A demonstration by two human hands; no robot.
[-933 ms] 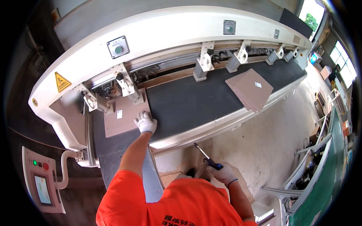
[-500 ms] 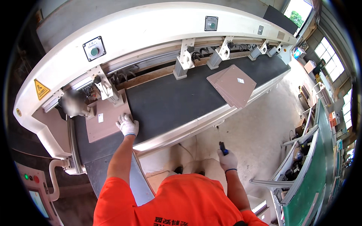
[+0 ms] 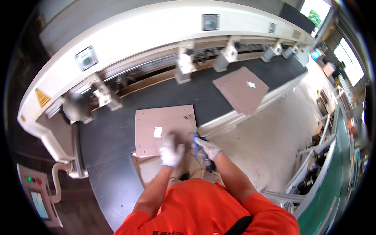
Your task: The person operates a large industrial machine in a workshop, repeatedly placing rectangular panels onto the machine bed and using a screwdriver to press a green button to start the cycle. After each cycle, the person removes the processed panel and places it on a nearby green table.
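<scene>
A flat brown panel [image 3: 147, 133] with small holes along its edges and a white label [image 3: 158, 132] lies at the front of the machine's black bed. My left hand [image 3: 171, 152], in a white knit glove, is over the panel's front edge. It is blurred, with the thumb apart from the fingers and nothing seen in it. Near the panel's right front corner, my gloved right hand [image 3: 208, 148] grips a blue air blow gun [image 3: 199, 138]. The gun's thin nozzle points over the panel, and a dark part hangs below the hand.
Stacked brown panels [image 3: 241, 88] lie askew to the right on the black bed [image 3: 164, 94]. Clamp blocks [image 3: 183, 66] line the white machine beam [image 3: 145, 31]. A control panel [image 3: 39, 196] stands at lower left, a green board [image 3: 325, 192] on a frame at right.
The panel has moved right and forward, out from under the left clamp. My left hand has come off it toward me. My right hand has brought the air blow gun from the side to the panel.
</scene>
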